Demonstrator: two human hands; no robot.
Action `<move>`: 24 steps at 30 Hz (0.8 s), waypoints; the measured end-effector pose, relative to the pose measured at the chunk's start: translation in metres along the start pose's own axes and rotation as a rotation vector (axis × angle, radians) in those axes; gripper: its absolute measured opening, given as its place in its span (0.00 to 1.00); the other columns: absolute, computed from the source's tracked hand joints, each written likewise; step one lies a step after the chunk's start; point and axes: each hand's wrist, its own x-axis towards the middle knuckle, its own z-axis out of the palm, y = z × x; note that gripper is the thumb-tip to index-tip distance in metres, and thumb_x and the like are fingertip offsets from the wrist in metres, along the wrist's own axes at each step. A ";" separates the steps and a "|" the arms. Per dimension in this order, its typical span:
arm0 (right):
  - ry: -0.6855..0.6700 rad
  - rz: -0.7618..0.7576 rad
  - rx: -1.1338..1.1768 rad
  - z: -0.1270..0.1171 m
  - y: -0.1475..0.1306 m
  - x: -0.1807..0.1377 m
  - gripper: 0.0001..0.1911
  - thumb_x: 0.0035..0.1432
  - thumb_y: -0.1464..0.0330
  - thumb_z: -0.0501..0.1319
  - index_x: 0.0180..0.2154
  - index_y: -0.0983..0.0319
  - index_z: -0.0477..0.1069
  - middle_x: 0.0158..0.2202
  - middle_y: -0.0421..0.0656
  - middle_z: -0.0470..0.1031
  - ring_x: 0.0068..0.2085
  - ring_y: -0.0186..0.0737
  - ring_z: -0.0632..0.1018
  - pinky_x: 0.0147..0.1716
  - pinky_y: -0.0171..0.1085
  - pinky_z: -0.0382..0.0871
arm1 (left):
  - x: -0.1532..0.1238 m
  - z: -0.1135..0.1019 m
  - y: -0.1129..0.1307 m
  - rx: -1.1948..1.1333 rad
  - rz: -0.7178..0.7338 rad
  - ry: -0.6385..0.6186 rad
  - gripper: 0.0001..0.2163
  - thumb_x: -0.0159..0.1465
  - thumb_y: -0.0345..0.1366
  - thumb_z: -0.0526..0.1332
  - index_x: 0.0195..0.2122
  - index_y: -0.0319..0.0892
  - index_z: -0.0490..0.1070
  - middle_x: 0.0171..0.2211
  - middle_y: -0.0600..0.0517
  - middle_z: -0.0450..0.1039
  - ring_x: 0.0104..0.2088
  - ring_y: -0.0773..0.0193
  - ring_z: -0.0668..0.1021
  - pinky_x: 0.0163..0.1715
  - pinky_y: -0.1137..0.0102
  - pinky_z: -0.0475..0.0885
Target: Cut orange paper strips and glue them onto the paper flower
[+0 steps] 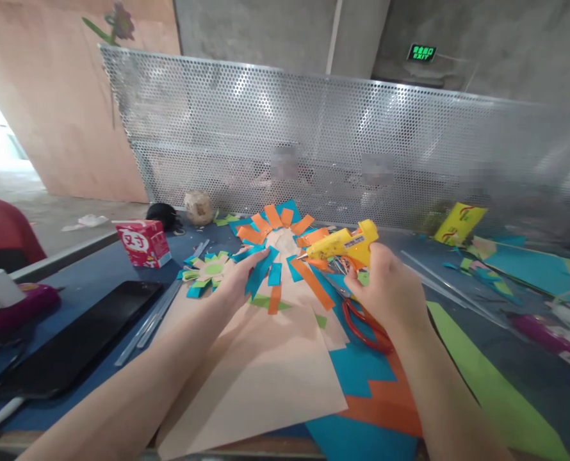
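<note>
My right hand (385, 285) grips a yellow hot glue gun (345, 244), its nozzle pointing left at a paper flower (282, 240) made of orange and blue strips around a beige centre. My left hand (239, 275) lies with fingers stretched over a blue strip (260, 272) at the flower's near left side, pressing it down. The flower rests on beige paper sheets (260, 371). Red-handled scissors (362, 323) lie just under my right wrist.
A smaller green and blue paper flower (208, 272) lies to the left. A black tablet (81, 339), glue sticks (153, 317), a red carton (143, 242) and a purple glue gun (13, 310) sit at left. Coloured paper sheets (487, 378) spread right. A perforated metal screen (342, 141) backs the table.
</note>
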 end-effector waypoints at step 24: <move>-0.020 -0.092 0.040 0.002 -0.002 0.001 0.11 0.51 0.71 0.51 0.39 0.66 0.55 0.27 0.45 0.68 0.26 0.38 0.70 0.18 0.33 0.57 | 0.007 -0.006 -0.004 0.032 0.031 -0.010 0.05 0.50 0.28 0.61 0.30 0.38 0.69 0.23 0.51 0.74 0.21 0.62 0.77 0.22 0.70 0.74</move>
